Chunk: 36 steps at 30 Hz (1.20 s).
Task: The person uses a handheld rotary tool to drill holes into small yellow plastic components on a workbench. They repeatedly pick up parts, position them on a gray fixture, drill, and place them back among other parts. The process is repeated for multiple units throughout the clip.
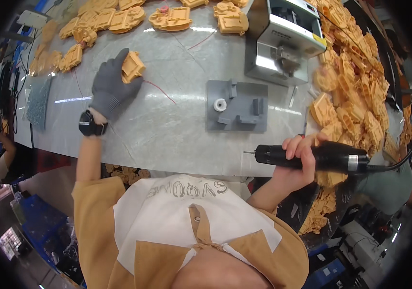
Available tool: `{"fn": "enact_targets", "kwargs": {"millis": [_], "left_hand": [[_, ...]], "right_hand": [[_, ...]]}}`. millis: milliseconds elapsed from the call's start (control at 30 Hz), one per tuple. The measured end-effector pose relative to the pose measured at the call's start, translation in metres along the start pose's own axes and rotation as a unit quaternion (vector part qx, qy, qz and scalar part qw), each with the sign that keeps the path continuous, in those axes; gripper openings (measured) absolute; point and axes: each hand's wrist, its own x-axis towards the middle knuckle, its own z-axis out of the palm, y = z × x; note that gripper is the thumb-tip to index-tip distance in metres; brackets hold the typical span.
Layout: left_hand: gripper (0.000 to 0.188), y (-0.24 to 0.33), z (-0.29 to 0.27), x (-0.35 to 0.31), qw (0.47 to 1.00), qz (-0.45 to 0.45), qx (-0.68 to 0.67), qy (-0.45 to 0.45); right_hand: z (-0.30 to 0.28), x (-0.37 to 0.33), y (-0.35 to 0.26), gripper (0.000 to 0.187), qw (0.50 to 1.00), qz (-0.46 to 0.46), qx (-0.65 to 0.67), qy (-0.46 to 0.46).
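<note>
My left hand (112, 86), in a grey glove, is closed around a yellow-orange plastic housing (133, 67) over the left part of the table. A thin red wire (160, 90) trails from beside that housing toward the right. My right hand (302, 156) is bare and wrapped round a black electric screwdriver (333, 156) at the table's near right edge. Its thin bit points left, and its cable runs off to the right. Between the hands lies a grey fixture plate (218, 118) with raised blocks and a small white ring-shaped part (220, 105) on it.
A metal-and-black benchtop machine (283, 43) stands behind the fixture. A large heap of yellow-orange housings (350, 96) covers the right side. More housings (171, 19) line the far edge, some with red wires. A bluish bag (38, 102) lies at left. Other people are at both sides.
</note>
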Motion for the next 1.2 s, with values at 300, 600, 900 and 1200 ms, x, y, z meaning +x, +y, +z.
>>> {"fn": "enact_targets", "kwargs": {"millis": [300,600,900,1200], "left_hand": [[0.079,0.205,0.012,-0.032,0.950,0.272,-0.148,0.037],[0.082,0.193,0.012,-0.029,0.958,0.260,-0.121,-0.012],[0.086,0.192,-0.010,-0.025,0.920,0.349,-0.173,0.037],[0.076,0.194,0.014,-0.014,0.923,0.329,-0.195,-0.046]], "right_hand": [[-0.020,0.007,-0.012,0.044,0.999,-0.043,-0.021,0.012],[-0.026,0.003,-0.008,0.044,0.999,-0.035,-0.020,0.018],[-0.023,0.003,-0.006,0.048,0.998,-0.059,-0.006,0.027],[0.038,0.114,-0.022,0.027,0.964,-0.218,-0.130,-0.077]]}}
